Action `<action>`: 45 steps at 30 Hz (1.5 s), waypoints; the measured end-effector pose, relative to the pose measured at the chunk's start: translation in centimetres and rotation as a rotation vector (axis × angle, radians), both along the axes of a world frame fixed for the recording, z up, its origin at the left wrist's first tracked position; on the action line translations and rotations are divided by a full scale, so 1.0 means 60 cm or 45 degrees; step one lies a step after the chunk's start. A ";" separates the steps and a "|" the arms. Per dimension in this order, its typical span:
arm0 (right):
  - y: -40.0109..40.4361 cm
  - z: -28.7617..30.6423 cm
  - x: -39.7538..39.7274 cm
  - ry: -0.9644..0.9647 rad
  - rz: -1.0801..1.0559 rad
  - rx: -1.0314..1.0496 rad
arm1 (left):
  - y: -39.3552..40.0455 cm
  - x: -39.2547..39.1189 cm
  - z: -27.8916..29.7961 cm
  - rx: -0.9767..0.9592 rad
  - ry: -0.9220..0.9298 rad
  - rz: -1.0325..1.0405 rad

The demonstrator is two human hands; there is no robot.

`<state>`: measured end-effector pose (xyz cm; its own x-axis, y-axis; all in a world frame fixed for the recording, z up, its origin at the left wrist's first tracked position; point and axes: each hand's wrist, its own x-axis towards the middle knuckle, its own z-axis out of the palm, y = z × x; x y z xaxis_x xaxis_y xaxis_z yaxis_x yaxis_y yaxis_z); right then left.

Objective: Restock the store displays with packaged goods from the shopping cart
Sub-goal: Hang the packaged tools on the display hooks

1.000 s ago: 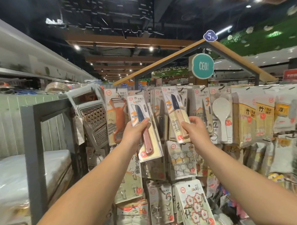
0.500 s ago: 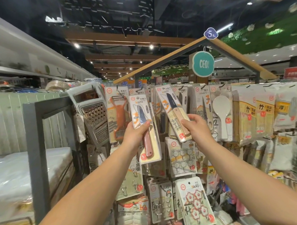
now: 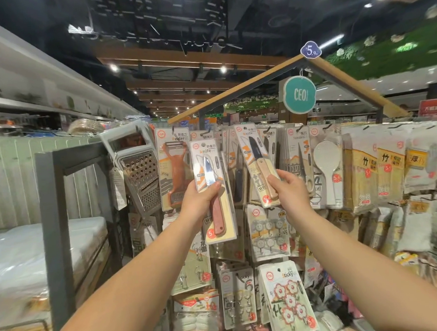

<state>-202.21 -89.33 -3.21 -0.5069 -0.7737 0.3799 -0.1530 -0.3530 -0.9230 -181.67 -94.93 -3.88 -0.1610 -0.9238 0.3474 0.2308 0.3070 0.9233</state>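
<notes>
Setting: shop aisle with a dark ceiling, spot lights and a house-shaped wood-and-metal display frame (image 3: 236,90) packed with hanging carded goods.

Left hand: left hand (image 3: 199,198) is up around 10 o'clock of centre frame, gripping a carded folding knife with a pink handle and silver blade (image 3: 215,193). Thumb (image 3: 213,186) is pressed over the front of the pack right where blade meets handle, and the other fingers are curled behind the card, so you can't see them. Top of the card pokes above the hand, the pink handle hangs below it.

Right hand: right hand (image 3: 289,188) sits about 2 o'clock of centre, pinching a carded folding knife with a pale wood handle and dark blue blade (image 3: 259,168). Fingertips (image 3: 273,179) clamp the lower right edge over the wood handle. This pack leans, top tipped to the left, up against the row of hanging knife packs.

Between the packs: they're apart, with hanging cards showing in the gap.

Neighbours: metal flat grater with a white frame (image 3: 137,169) and an orange peeler on a card (image 3: 174,172) at 9 o'clock of the left-hand pack; a white rice paddle pack (image 3: 327,165) at 3 o'clock of the right hand.

Signs: round teal "CEO" hanging sign (image 3: 300,94) at 1 o'clock, blue 5.9 price tag (image 3: 310,50) at the frame's peak.

Lower down: flower-shaped sticky hook card (image 3: 288,300) at 6 o'clock.
</notes>
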 end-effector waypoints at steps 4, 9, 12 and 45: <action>-0.004 -0.002 -0.002 -0.030 0.009 0.004 | 0.003 0.004 0.001 -0.015 -0.007 -0.013; -0.015 0.010 -0.010 0.002 -0.005 0.022 | 0.006 0.009 0.001 -0.017 -0.029 0.009; -0.023 0.018 -0.014 0.019 0.021 0.094 | 0.007 0.008 0.001 -0.009 -0.016 0.013; 0.012 -0.025 0.113 0.495 0.057 0.074 | 0.026 -0.014 -0.011 -0.071 0.060 -0.041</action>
<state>-195.41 -88.61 -4.70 -0.2989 -0.8177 0.4919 -0.4808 -0.3162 -0.8178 -182.53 -93.36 -4.56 -0.1726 -0.8974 0.4060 0.2843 0.3493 0.8928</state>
